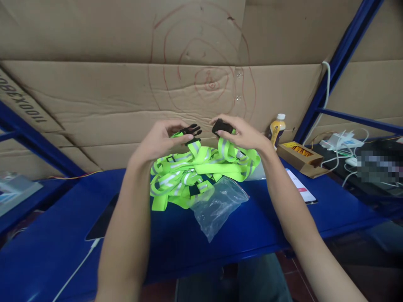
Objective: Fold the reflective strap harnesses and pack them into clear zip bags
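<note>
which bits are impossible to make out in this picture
In the head view:
Fluorescent yellow-green webbing straps: full run, hidden by overlapping loops.
Flat black rectangular device: right part, behind the left forearm.
Thin white cable: lower end, cut off by the bottom edge.
Yellow plastic bottle: label print, too small.

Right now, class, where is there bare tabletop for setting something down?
Bare blue tabletop shows between the clear plastic bag and right forearm, and left of the dark flat device. It is crowded mid-table with green straps, and farther right with the phone, cardboard box and bottle.
</note>
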